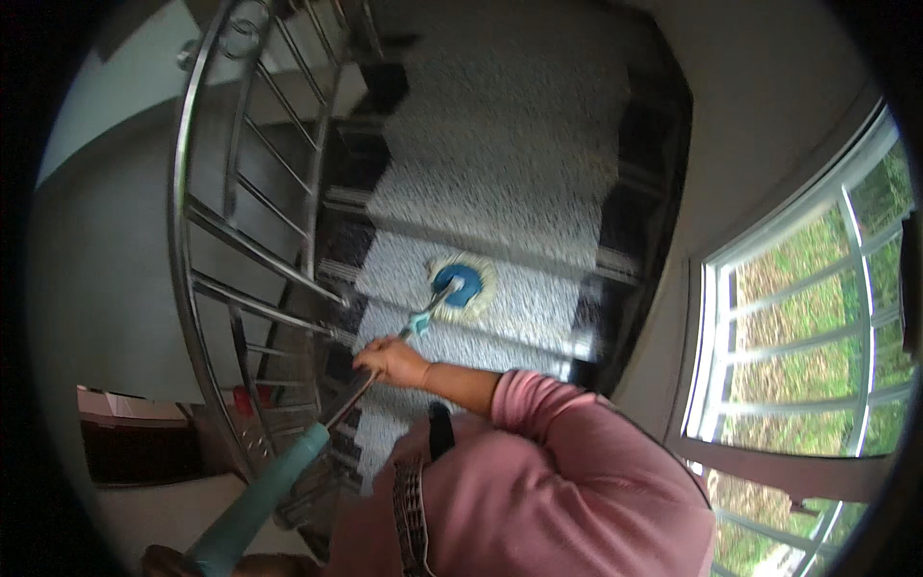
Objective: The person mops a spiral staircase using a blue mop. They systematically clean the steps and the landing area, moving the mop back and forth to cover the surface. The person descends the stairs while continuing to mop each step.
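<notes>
A mop with a round blue plate and a fringe of off-white strands rests on a speckled light stair tread. Its metal pole slants down to the lower left and ends in a thick teal grip. My right hand is closed around the pole just below a small teal fitting. At the lower left edge my left hand is wrapped around the teal grip, partly cut off by the picture's rim.
Speckled steps with dark side borders run up the middle of the view. A curved stainless steel railing with bars stands at the left. On the right are a wall and a white-framed window. A red object shows behind the railing.
</notes>
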The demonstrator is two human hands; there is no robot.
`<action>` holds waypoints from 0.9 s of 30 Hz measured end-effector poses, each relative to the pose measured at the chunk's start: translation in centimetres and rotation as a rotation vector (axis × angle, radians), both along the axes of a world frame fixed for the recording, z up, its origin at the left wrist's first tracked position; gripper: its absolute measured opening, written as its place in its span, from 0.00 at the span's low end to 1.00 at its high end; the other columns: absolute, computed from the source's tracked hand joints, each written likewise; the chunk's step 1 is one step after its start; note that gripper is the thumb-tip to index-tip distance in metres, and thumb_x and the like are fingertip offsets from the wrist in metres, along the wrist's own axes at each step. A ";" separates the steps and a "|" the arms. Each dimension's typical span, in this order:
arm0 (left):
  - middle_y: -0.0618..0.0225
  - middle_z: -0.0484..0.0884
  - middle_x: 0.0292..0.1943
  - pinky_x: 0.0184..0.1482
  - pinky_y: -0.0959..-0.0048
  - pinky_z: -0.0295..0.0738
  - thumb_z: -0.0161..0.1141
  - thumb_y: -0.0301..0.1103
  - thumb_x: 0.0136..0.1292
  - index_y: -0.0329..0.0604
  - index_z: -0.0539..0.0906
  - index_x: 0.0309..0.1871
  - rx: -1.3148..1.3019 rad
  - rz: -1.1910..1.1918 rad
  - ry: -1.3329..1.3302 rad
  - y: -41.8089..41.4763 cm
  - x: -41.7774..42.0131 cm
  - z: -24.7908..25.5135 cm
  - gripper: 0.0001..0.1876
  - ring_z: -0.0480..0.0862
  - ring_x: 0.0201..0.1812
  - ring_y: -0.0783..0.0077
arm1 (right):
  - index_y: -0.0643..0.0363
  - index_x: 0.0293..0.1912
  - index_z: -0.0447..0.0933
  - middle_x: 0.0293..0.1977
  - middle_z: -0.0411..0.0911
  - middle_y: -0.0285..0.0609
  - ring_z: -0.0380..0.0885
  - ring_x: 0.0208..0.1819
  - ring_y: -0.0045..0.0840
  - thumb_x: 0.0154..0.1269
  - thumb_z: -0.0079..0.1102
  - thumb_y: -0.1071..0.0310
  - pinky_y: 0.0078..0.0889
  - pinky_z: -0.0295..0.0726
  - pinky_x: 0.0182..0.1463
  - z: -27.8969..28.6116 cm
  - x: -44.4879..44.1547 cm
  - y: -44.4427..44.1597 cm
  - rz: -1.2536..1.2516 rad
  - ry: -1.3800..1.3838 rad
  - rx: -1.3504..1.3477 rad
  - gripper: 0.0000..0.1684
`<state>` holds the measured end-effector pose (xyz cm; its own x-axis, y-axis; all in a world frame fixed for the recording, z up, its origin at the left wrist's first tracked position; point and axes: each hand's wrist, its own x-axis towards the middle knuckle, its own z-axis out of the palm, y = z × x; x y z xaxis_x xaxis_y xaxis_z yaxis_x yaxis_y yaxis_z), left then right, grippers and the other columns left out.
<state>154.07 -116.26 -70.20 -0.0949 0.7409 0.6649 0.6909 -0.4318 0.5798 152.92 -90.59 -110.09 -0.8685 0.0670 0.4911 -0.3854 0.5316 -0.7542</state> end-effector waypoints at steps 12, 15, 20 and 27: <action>0.70 0.58 0.10 0.15 0.80 0.52 0.40 0.34 0.66 0.33 0.68 0.53 0.434 0.379 0.438 0.5 2.3 -4.1 0.17 0.56 0.09 0.80 | 0.55 0.32 0.72 0.28 0.74 0.45 0.74 0.33 0.41 0.46 0.59 0.70 0.41 0.73 0.36 0.2 -0.1 1.2 0.073 -0.085 0.144 0.10; 0.69 0.62 0.12 0.16 0.80 0.56 0.40 0.34 0.65 0.35 0.68 0.51 0.525 0.203 0.085 -2.3 0.6 -6.7 0.15 0.60 0.11 0.78 | 0.57 0.32 0.72 0.29 0.75 0.44 0.75 0.34 0.39 0.46 0.61 0.68 0.39 0.74 0.37 0.7 5.6 2.3 -0.016 -0.142 0.153 0.11; 0.69 0.67 0.15 0.18 0.78 0.62 0.43 0.32 0.63 0.38 0.69 0.42 0.321 -0.013 -0.301 -0.5 -1.0 -8.7 0.09 0.67 0.14 0.76 | 0.55 0.36 0.74 0.31 0.76 0.43 0.76 0.34 0.39 0.41 0.63 0.72 0.37 0.75 0.37 1.6 14.1 5.2 -0.220 -0.153 0.156 0.16; 0.68 0.74 0.19 0.20 0.76 0.70 0.47 0.28 0.60 0.41 0.70 0.31 0.093 -0.501 -0.592 3.6 -7.5 -11.4 0.03 0.75 0.19 0.73 | 0.55 0.29 0.76 0.26 0.77 0.43 0.76 0.29 0.38 0.40 0.61 0.73 0.36 0.76 0.33 -0.3 17.7 6.6 -0.438 -0.307 0.278 0.10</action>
